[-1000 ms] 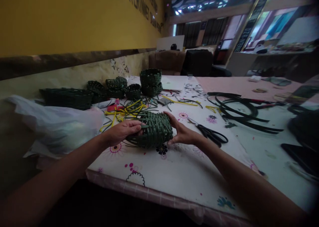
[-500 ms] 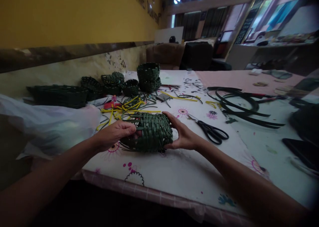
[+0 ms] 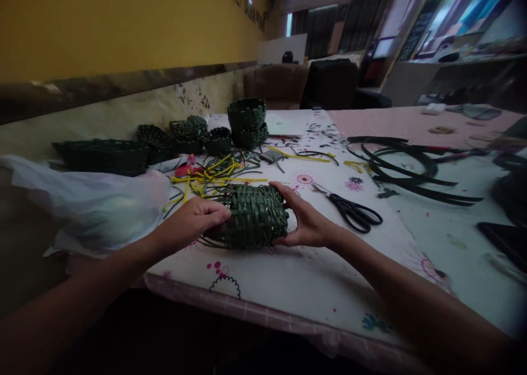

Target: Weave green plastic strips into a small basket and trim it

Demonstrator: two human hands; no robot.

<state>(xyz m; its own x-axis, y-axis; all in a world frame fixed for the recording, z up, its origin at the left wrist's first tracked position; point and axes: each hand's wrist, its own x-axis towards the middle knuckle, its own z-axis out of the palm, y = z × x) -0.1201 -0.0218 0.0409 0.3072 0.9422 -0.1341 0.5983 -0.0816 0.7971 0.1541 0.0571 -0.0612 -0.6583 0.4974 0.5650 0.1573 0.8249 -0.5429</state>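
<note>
A dark green woven basket lies on its side at the front of the table, its loose strip ends pointing left. My left hand grips the open, unfinished rim, thumb outside and the other fingers partly hidden inside. Around the right end, which looks like the base, my right hand is curved, with thumb and fingers on opposite edges. Black-handled scissors lie just right of that hand, blades pointing to the upper left. Yellow and green strips are heaped behind the basket.
Several finished green baskets stand along the wall at the back left. A white plastic bag sits at the left edge. Coiled dark strips lie at the right, with a dark flat object beyond the scissors.
The view has shifted slightly, so most things appear a little further right. Both hands keep their hold on the basket, with hardly any change in their grip.
</note>
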